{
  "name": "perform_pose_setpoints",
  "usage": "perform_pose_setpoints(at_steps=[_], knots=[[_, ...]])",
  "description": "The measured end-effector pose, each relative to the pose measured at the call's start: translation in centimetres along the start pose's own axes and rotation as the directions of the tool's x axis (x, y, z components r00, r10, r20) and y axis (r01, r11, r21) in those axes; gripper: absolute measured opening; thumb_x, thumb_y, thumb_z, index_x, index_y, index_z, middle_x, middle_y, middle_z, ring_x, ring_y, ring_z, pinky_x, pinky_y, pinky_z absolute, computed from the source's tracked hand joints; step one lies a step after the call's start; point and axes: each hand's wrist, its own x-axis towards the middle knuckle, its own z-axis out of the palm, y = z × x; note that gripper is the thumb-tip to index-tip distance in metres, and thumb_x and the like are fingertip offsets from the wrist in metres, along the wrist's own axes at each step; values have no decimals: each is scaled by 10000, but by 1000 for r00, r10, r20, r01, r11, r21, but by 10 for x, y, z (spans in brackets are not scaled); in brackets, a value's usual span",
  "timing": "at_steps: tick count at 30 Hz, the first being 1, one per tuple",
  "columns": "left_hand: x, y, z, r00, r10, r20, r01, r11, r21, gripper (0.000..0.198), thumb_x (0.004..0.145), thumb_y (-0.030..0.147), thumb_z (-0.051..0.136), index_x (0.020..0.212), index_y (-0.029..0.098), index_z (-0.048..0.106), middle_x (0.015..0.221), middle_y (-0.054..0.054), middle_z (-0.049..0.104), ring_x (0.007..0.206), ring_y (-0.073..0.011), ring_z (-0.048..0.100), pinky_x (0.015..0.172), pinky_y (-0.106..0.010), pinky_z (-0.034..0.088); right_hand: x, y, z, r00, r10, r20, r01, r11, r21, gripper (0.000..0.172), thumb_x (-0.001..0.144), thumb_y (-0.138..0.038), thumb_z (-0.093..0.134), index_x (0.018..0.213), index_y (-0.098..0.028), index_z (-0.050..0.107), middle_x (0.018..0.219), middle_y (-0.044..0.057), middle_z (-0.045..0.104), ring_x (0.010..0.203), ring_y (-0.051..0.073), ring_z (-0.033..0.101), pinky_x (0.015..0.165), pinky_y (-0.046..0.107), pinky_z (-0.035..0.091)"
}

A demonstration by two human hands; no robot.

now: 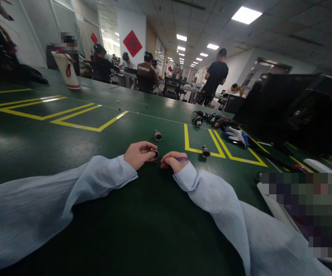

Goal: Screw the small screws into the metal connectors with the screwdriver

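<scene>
My left hand (138, 153) rests on the green table (68, 145) with its fingers closed around a small round metal part (154, 155). Close beside it, my right hand (175, 161) is closed in a pinch on a thin purple tool (181, 158). The tool's tip points toward the metal part. Both arms wear pale blue sleeves. Two more small metal cylinders lie on the table beyond my hands, one (157, 135) straight ahead and one (205, 151) to the right on a yellow line.
Yellow tape lines mark boxes on the table. Several dark parts (209, 119) and a white and blue glove (236, 136) lie at the right. A large black case (292, 111) stands behind them. A white bag (67, 71) sits far left. People work in the background.
</scene>
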Motion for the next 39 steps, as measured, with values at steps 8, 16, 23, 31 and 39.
perform_pose_setpoints(at_steps=[8, 16, 23, 31, 39], knots=[[-5, 7, 4, 996, -81, -27, 80, 997, -20, 220, 516, 129, 664, 726, 103, 606, 778, -43, 655, 638, -154, 627, 575, -305, 563, 0, -2, 0, 999, -14, 30, 15, 1000, -28, 158, 595, -115, 461, 538, -157, 603, 438, -31, 568, 446, 96, 544, 449, 198, 437], [-9, 8, 2, 991, -129, -25, 128, 991, -30, 190, 529, 90, 647, 714, 92, 606, 879, -69, 648, 671, -162, 633, 578, -286, 566, 4, -3, -3, 998, 42, 51, -43, 999, 21, 170, 557, -105, 440, 490, -160, 586, 392, -40, 546, 401, 99, 524, 423, 202, 424], [-12, -3, -6, 997, -83, 0, 83, 996, -15, 253, 523, 151, 674, 768, 113, 622, 942, -74, 636, 762, -199, 632, 676, -337, 556, 16, 2, -9, 998, 25, 52, -25, 1000, 3, 160, 549, -123, 439, 478, -160, 578, 379, -36, 534, 383, 105, 515, 405, 208, 405], [-24, 6, -6, 983, -181, -20, 177, 975, -134, 222, 577, 197, 653, 788, 133, 638, 917, -63, 647, 827, -217, 617, 660, -309, 554, 35, 19, -17, 998, 42, -41, -41, 999, 25, 159, 537, -150, 423, 455, -160, 558, 357, -36, 514, 366, 102, 493, 383, 199, 380], [-30, 14, -4, 983, -185, 11, 185, 974, -133, 302, 604, 247, 657, 877, 120, 629, 910, -82, 655, 876, -238, 607, 716, -331, 535, 38, -1, -13, 964, 248, -94, -260, 955, -141, 204, 514, -74, 389, 365, -158, 499, 259, -44, 436, 287, 91, 439, 324, 176, 326]])
